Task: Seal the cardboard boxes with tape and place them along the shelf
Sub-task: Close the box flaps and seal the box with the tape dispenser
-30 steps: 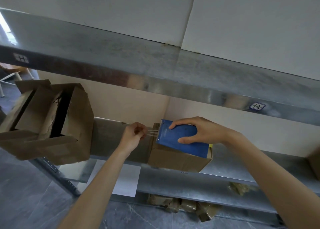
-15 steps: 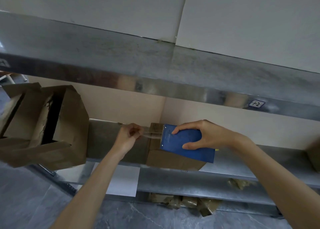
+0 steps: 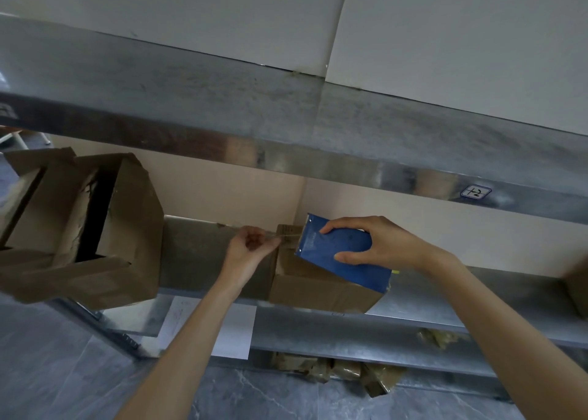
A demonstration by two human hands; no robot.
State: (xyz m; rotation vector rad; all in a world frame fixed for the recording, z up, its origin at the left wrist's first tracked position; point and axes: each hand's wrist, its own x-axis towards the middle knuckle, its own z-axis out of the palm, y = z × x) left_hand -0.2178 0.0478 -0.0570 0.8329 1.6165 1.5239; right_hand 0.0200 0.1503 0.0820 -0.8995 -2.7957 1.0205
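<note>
far to the left of the small cardboard box (image 3: 318, 287), well apart from it, a larger cardboard box (image 3: 121, 235) sits with its flaps standing open and a dark gap showing inside. below and left of the small box, a white sheet of paper (image 3: 237, 332) shows beneath the board of the metal shelf (image 3: 471, 295). the small box itself rests on that board at its front edge, with one lower corner poking a little past the edge.

just left of the small box's top, the left hand (image 3: 251, 249) is curled, its fingers and thumb pinching the free end of a clear tape strip (image 3: 288, 235). the strip runs taut from that pinch, across the box's upper left corner, to the mouth of a blue tape dispenser (image 3: 345, 257). the dispenser lies tilted on top of the small box, its lower end toward the right. the right hand (image 3: 386, 244) grasps the dispenser from the right, fingers over its upper edge and thumb pressed on its near face.

above and right of the small box, a handwritten label (image 3: 475, 192) sticks to the front lip of the upper shelf (image 3: 222, 111). below the small box, crumpled brown wads (image 3: 350, 372) lie under the shelf. far right of it, the edge of another cardboard box (image 3: 577, 287) shows at the frame's border.
</note>
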